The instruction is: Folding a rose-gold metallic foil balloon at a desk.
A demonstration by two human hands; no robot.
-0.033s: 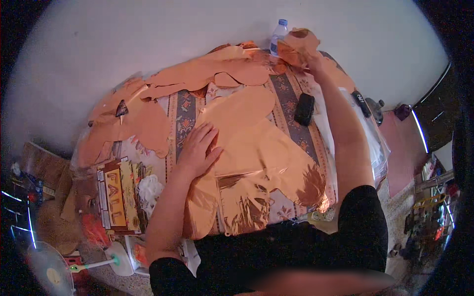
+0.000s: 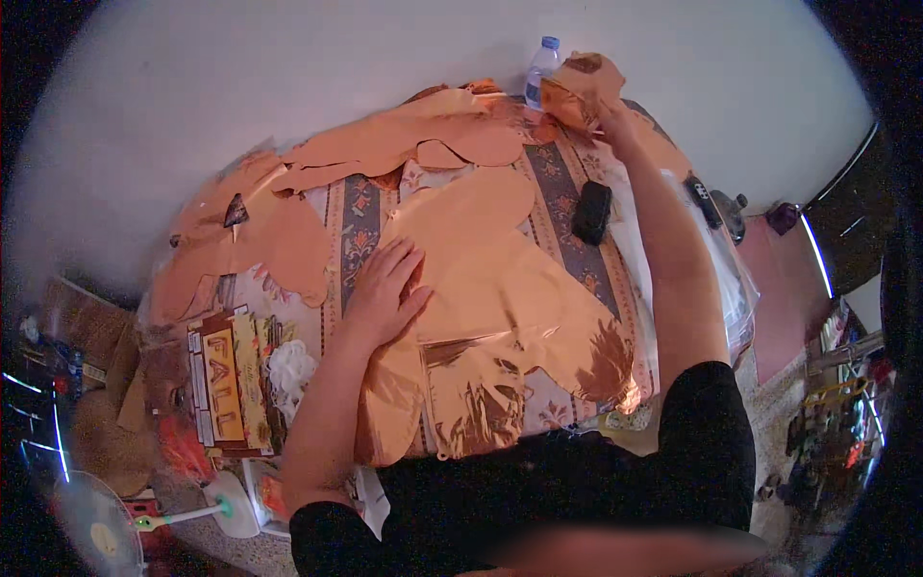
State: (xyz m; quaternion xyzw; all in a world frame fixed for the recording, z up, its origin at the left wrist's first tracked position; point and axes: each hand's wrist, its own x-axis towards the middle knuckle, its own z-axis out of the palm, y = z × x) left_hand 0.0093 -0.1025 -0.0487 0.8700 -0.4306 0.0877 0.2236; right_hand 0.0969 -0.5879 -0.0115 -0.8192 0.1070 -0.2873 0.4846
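Note:
A large flat copper-coloured foil balloon (image 2: 481,279) lies spread across the middle of the table, its near part creased and shiny. My left hand (image 2: 387,293) rests on its left edge, fingers stretched out and apart. At the far right my right arm reaches out, and my right hand (image 2: 613,123) grips another copper foil balloon (image 2: 582,88), which stands up partly crumpled. The fingertips are partly hidden there. Just left of that piece is a clear plastic bottle (image 2: 536,82) with a blue cap.
More flat copper foil balloons (image 2: 413,135) line the table's far edge and its left side. A black case (image 2: 591,213) lies on the patterned tablecloth (image 2: 567,183). Decorated cards (image 2: 229,385) and a white ruffled bundle (image 2: 288,375) sit at the near left. A fan (image 2: 101,529) stands beyond.
My right hand and the foil balloon in it have shifted very slightly upward. My left hand has stayed in place.

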